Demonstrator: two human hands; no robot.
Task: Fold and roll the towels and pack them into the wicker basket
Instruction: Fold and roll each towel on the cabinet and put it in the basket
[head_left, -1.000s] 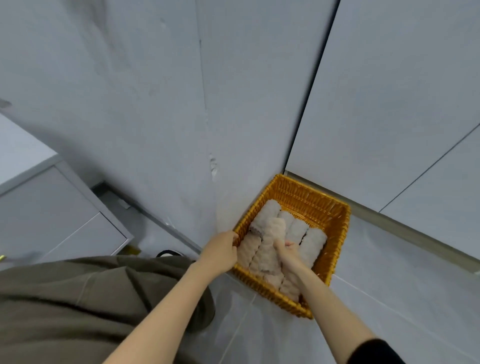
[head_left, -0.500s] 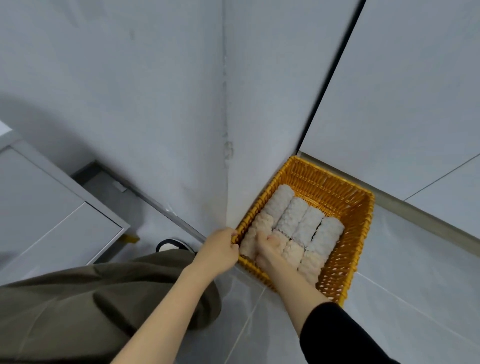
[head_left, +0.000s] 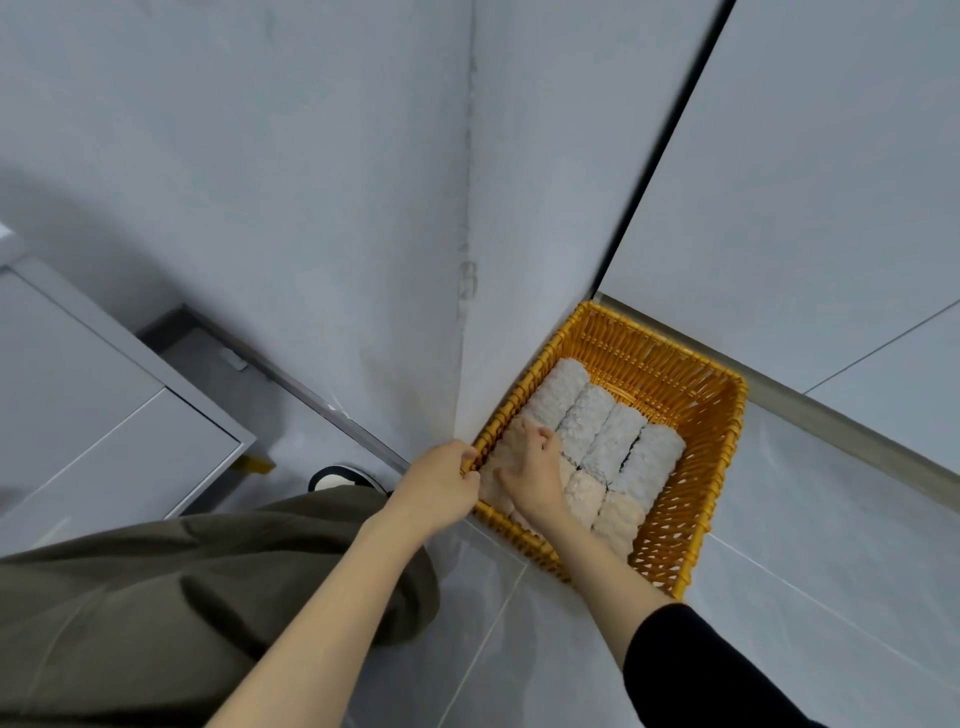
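Note:
An orange wicker basket (head_left: 691, 415) sits on the grey tiled floor against a wall corner. Several rolled towels lie side by side inside it: pale grey-white rolls (head_left: 608, 431) at the far end and beige rolls (head_left: 613, 512) at the near end. My left hand (head_left: 441, 488) grips the basket's near-left rim. My right hand (head_left: 530, 467) rests on the leftmost beige roll inside the basket, its fingers slightly spread and pressing down.
Grey walls (head_left: 311, 208) meet in a corner right behind the basket. A grey cabinet (head_left: 104, 415) stands at the left. My olive trouser leg (head_left: 182, 597) fills the lower left, with a dark shoe tip (head_left: 337, 475) beyond it.
My right hand has shifted from the middle rolls to the leftmost roll beside the rim. My left hand has kept its grip on the basket rim. The camera has moved closer.

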